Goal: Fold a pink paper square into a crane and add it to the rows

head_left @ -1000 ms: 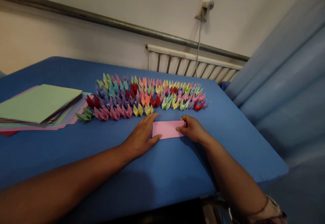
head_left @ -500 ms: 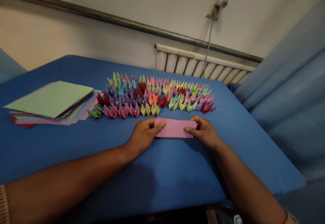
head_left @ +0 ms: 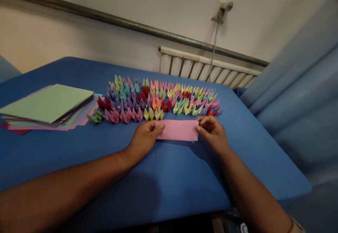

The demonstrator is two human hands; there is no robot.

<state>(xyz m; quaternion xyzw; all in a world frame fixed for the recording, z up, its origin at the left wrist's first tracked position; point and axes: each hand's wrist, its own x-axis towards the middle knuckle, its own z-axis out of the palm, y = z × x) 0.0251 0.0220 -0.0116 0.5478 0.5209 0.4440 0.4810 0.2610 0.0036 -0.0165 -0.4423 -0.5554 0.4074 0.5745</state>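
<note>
A pink strip of paper [head_left: 178,130], apparently folded, is held up level in front of me, above the blue table. My left hand [head_left: 144,136] pinches its left end, thumb in front and fingers behind. At the opposite end, the thumb and fingers of my right hand [head_left: 213,133] grip the right edge near its middle. Just beyond the paper stand rows of small folded paper cranes [head_left: 157,102] in red, pink, purple, yellow, green and blue.
To the left lies a stack of coloured paper sheets [head_left: 50,102], pale green on top. The blue table [head_left: 111,197] reaches back to a wall with a metal rail [head_left: 126,24], a radiator [head_left: 185,65] and a wall socket [head_left: 220,11]. A blue curtain [head_left: 298,102] hangs at the right.
The strip's edges now line up more evenly, where its right end looked stepped before. My right thumb has slid outward to the strip's right edge. The view has shifted slightly.
</note>
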